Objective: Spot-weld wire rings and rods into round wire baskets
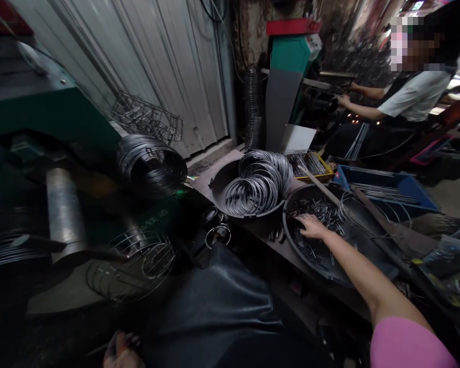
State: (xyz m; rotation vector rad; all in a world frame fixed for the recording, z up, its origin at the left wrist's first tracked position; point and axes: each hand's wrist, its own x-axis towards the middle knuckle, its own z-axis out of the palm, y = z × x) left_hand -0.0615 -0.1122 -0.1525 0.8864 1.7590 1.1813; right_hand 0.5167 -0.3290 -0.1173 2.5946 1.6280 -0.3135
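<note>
My right hand [311, 226] reaches into a round black basin [291, 245], its fingers partly spread over short metal wire pieces [322, 212]. I see nothing clearly gripped in it. Low at the bottom edge, my left hand [122, 351] is dark and curled closed. A thin pale line, like a wire, runs off to its left; what the fingers hold is too dark to make out. Left of my lap, a round wire frame [157, 255] sits by the machine's metal post [64, 207]. A dark apron [230, 286] covers my lap.
Wire rings [253, 191] fill another black basin [217, 197]. A wire coil [151, 163] lies by the green machine [42, 128]. Beyond are a blue bin [425, 202] with rods and a wooden stick [322, 189] across the basin. A co-worker [414, 97] sits at the right.
</note>
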